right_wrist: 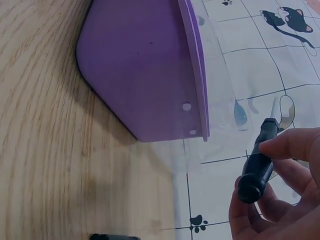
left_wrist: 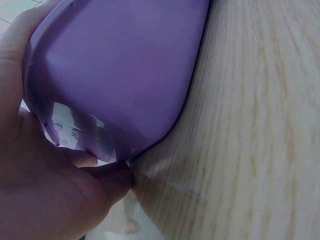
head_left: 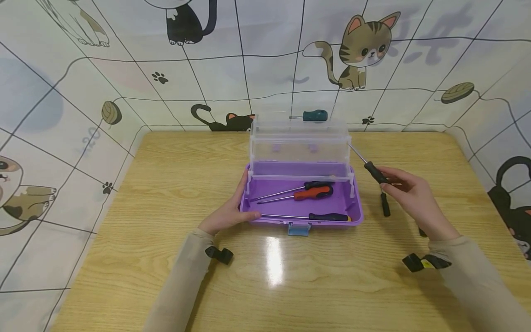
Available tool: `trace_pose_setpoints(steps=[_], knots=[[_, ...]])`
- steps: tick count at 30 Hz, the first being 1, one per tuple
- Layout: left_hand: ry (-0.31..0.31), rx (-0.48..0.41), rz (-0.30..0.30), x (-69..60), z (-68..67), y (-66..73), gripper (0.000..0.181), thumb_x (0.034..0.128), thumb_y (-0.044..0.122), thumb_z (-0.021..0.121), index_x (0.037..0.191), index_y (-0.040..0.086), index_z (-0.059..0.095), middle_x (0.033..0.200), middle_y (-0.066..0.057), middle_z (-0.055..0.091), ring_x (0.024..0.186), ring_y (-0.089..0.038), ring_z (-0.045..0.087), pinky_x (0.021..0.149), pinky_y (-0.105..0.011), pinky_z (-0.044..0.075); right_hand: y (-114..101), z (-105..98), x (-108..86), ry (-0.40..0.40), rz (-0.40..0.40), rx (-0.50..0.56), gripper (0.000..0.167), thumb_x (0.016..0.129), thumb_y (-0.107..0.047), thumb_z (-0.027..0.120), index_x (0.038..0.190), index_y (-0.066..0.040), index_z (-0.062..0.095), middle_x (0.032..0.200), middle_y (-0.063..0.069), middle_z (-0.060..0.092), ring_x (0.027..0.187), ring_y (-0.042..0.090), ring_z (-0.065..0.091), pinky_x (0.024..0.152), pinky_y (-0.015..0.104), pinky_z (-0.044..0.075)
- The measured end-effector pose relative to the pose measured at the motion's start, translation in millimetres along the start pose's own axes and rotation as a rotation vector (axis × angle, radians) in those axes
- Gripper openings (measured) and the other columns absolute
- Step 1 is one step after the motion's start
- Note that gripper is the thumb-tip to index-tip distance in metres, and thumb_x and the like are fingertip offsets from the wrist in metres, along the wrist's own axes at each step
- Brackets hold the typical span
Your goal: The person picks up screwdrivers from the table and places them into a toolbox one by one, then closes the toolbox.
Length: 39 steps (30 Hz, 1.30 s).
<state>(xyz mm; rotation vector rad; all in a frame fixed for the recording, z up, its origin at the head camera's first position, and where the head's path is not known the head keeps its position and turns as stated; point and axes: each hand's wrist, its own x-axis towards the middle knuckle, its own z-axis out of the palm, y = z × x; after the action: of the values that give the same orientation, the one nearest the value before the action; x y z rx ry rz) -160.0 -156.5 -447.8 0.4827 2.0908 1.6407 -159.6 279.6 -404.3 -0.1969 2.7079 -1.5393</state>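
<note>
A purple toolbox (head_left: 274,184) stands with its clear lid (head_left: 300,154) raised. My left hand (head_left: 226,214) grips its left end, thumb on the front rim. In my right hand (head_left: 410,198) I pinch the black handle of a screwdriver (head_left: 375,173), its shaft slanting up and left beside the lid. Inside the box lie an orange-and-black screwdriver (head_left: 313,192), a black-handled screwdriver (head_left: 317,185), and another with a yellow-tipped handle (head_left: 329,217) along the front. A green-handled screwdriver (head_left: 315,115) shows at the top of the lid.
Right of the box, a small black-handled tool (head_left: 385,205) lies on the wooden table (head_left: 166,184). Another dark piece (head_left: 422,232) is mostly hidden under the right wrist. A blue latch (head_left: 298,229) juts from the box front. Cat-patterned cloth (head_left: 269,78) rises behind the table.
</note>
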Motion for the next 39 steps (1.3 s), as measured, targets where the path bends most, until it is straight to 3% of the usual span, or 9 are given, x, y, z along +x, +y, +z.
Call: trace_pose_setpoints(steps=[4,7,13,20,24,29,39], knots=[[0.010,0.012,0.018,5.3,-1.1,-17.9,0.120,0.0819,0.021,0.078,0.149,0.042,-0.019,0.157,0.009,-0.021,0.143,-0.017,-0.010,0.114,-0.049,0.002,-6,2,3.0,-0.024,-0.011,-0.021,0.042,0.096,-0.012,0.061,0.138,-0.010,0.055,0.118,-0.013,0.057,0.098,0.001,0.056,0.076,0.012,0.047],[0.012,-0.003,0.036,5.3,-0.7,-19.2,0.119,0.0816,0.027,0.079,0.149,0.044,-0.018,0.157,0.010,-0.020,0.143,-0.017,-0.009,0.114,-0.049,0.002,-10,4,5.5,-0.042,-0.021,-0.033,0.041,0.096,-0.012,0.061,0.136,-0.011,0.057,0.117,-0.011,0.058,0.096,0.002,0.058,0.075,0.013,0.047],[0.011,-0.012,0.043,4.8,-0.2,-18.8,0.118,0.0800,0.035,0.079,0.147,0.051,-0.016,0.156,0.013,-0.019,0.143,-0.015,-0.010,0.114,-0.049,0.001,-19,7,11.4,-0.072,-0.030,-0.067,0.039,0.095,-0.014,0.062,0.134,-0.011,0.059,0.115,-0.005,0.060,0.094,0.003,0.058,0.075,0.014,0.046],[0.014,-0.012,0.025,4.4,0.3,-16.1,0.120,0.0797,0.034,0.079,0.149,0.045,-0.017,0.157,0.013,-0.019,0.143,-0.016,-0.009,0.114,-0.051,0.001,-28,13,18.5,-0.081,-0.079,-0.095,0.035,0.093,-0.009,0.064,0.129,-0.008,0.063,0.116,0.005,0.065,0.097,0.003,0.056,0.077,0.016,0.044],[0.012,-0.016,0.020,3.3,-0.1,-14.0,0.119,0.0806,0.030,0.079,0.149,0.045,-0.017,0.157,0.012,-0.018,0.143,-0.015,-0.008,0.114,-0.050,0.003,-33,15,22.3,-0.093,-0.068,-0.107,0.035,0.093,-0.009,0.064,0.128,-0.011,0.064,0.120,0.009,0.063,0.099,0.005,0.055,0.080,0.017,0.043],[0.013,-0.011,0.016,2.9,-0.5,-14.1,0.118,0.0812,0.030,0.079,0.149,0.047,-0.017,0.157,0.012,-0.017,0.144,-0.016,-0.007,0.114,-0.049,0.004,-36,17,26.7,-0.117,-0.062,-0.126,0.035,0.094,-0.009,0.062,0.129,-0.012,0.064,0.126,0.009,0.060,0.104,0.008,0.053,0.083,0.022,0.043],[0.010,-0.005,0.017,3.1,-0.4,-15.3,0.118,0.0819,0.029,0.078,0.149,0.045,-0.017,0.157,0.012,-0.017,0.143,-0.015,-0.008,0.114,-0.050,0.003,-38,19,35.4,-0.154,-0.137,-0.150,0.037,0.093,-0.004,0.063,0.130,-0.008,0.062,0.128,0.014,0.059,0.110,0.017,0.051,0.087,0.031,0.042]])
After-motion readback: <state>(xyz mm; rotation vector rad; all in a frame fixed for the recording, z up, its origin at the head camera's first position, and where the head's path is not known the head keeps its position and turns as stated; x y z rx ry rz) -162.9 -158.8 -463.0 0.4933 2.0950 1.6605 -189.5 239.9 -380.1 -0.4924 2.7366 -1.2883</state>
